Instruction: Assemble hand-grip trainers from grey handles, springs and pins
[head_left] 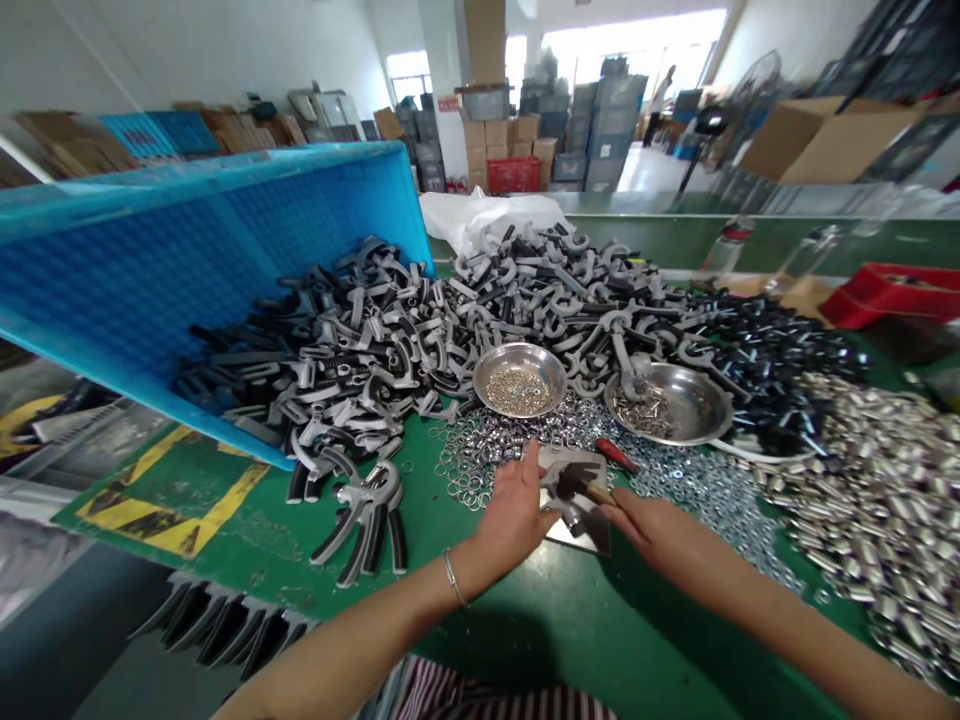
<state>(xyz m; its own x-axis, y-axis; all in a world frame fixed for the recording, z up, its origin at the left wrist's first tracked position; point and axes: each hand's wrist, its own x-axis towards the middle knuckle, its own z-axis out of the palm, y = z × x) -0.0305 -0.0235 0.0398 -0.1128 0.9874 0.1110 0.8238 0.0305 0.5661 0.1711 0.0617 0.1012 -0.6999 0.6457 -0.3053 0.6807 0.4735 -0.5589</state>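
My right hand (645,530) is shut on the wooden handle of a small hammer (574,482), whose steel head sits just above a flat steel plate (577,545). My left hand (510,510) grips a small grey metal part (570,520) on that plate, close under the hammer head. A red-handled tool (616,455) lies just beyond the plate. Steel washers (480,462) are scattered around it. A large heap of black-and-grey tool handles (360,350) spreads beyond my hands, and one assembled grip tool (367,515) lies left of my left hand.
Two steel bowls (519,380) hold small fittings. A tilted blue plastic crate (187,270) spills onto the green workbench (225,540). Silver sleeves (862,500) and black bolts (780,370) are heaped to the right. A person (660,105) stands far back among boxes.
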